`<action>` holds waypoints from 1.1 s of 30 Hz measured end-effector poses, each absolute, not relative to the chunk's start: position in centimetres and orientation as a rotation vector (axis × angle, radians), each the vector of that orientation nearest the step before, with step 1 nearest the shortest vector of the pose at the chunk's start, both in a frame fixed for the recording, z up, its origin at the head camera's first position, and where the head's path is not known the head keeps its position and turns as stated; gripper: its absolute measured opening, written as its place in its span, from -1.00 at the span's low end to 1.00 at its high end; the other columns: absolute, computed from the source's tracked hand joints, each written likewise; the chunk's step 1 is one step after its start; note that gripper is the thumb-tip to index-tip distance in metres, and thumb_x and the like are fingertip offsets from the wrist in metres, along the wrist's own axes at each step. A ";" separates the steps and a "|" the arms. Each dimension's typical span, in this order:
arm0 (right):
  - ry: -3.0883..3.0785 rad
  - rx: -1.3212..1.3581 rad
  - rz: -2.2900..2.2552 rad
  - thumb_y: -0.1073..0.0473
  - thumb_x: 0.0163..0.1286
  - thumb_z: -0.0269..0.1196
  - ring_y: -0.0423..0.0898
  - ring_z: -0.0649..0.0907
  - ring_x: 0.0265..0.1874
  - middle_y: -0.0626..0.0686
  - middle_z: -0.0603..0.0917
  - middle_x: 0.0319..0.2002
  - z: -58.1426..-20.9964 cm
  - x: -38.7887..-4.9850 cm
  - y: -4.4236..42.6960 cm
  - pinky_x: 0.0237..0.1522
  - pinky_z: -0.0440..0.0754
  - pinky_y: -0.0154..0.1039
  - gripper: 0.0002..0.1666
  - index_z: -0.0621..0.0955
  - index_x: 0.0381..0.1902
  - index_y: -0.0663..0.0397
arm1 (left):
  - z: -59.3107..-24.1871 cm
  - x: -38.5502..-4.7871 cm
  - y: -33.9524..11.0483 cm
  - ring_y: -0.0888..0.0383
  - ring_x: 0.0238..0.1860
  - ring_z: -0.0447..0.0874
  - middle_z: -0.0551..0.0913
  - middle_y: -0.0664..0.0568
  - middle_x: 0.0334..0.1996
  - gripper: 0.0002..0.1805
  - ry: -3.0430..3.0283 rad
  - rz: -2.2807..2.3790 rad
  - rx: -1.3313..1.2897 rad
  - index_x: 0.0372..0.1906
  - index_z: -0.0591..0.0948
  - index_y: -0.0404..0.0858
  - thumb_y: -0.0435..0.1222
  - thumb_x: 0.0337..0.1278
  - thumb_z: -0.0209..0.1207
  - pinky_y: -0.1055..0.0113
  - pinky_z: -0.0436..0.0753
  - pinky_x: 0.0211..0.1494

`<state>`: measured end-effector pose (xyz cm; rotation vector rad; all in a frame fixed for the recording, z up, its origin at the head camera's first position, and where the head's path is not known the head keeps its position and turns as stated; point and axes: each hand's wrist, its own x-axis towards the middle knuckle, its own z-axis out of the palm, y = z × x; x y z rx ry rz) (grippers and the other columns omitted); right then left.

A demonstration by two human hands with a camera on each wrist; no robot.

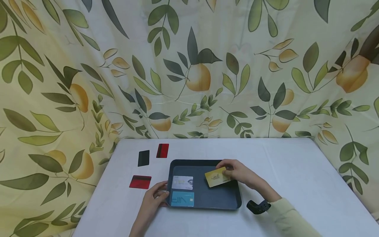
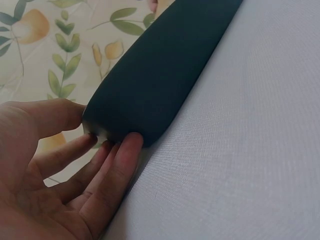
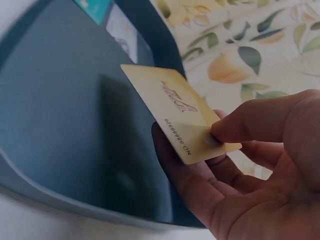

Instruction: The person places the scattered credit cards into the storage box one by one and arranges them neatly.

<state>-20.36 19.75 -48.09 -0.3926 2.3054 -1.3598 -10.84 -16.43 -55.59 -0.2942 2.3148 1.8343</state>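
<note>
A yellow card [image 1: 217, 177] is pinched between thumb and fingers of my right hand [image 1: 238, 172], tilted above the right half of a dark blue-grey tray [image 1: 213, 199]. In the right wrist view the thumb presses on the face of the card [image 3: 172, 112], which bears a printed number. My left hand [image 1: 152, 199] grips the tray's left side; in the left wrist view its fingertips are against the outer wall of the tray [image 2: 155, 75]. Inside the tray's left half lie a white card [image 1: 182, 182] and, nearer me, a blue card [image 1: 182, 199].
Left of the tray, a black card [image 1: 143, 158], a red card with a dark stripe [image 1: 162, 150] and another red striped card [image 1: 140, 182] lie on the white tablecloth [image 1: 281, 171]. A black band [image 1: 258, 207] is by the right wrist. A leaf-and-fruit patterned curtain [image 1: 189, 108] hangs behind.
</note>
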 end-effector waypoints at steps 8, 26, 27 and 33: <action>2.321 -0.395 -1.339 0.31 0.47 0.22 0.01 0.63 -0.09 0.20 0.65 0.10 -49.3 -19.4 18.6 -0.14 0.59 -0.21 -0.80 0.69 -0.02 0.12 | -55.4 -10.8 -16.4 0.12 -0.10 0.67 0.63 -0.21 0.21 -0.43 2.320 1.831 -0.296 0.44 0.52 -0.21 -0.28 0.37 0.29 0.35 0.78 -0.21; 2.526 -0.429 -1.151 0.31 0.42 0.30 -0.10 0.56 -0.25 -0.02 0.68 -0.25 -50.2 -18.0 17.0 -0.21 0.54 -0.26 -0.93 0.66 -0.18 0.07 | -55.4 -10.8 -16.4 0.12 -0.12 0.68 0.65 -0.20 0.20 -0.44 2.342 1.830 -0.285 0.42 0.54 -0.19 -0.27 0.35 0.31 0.36 0.78 -0.22; 2.541 -0.450 -1.127 0.31 0.42 0.31 -0.11 0.56 -0.27 -0.03 0.68 -0.27 -50.2 -17.9 16.9 -0.23 0.53 -0.27 -0.94 0.65 -0.19 0.07 | -55.3 -10.8 -16.4 0.12 -0.12 0.68 0.65 -0.19 0.20 -0.45 2.338 1.833 -0.290 0.41 0.55 -0.19 -0.27 0.35 0.31 0.36 0.78 -0.21; 2.570 -0.534 -1.055 0.30 0.41 0.32 -0.14 0.54 -0.36 -0.05 0.63 -0.36 -50.4 -17.4 16.5 -0.36 0.48 -0.35 -0.95 0.63 -0.20 0.10 | -55.5 -10.8 -16.4 0.10 -0.10 0.69 0.64 -0.19 0.20 -0.45 2.322 1.853 -0.290 0.42 0.54 -0.19 -0.27 0.36 0.30 0.35 0.78 -0.22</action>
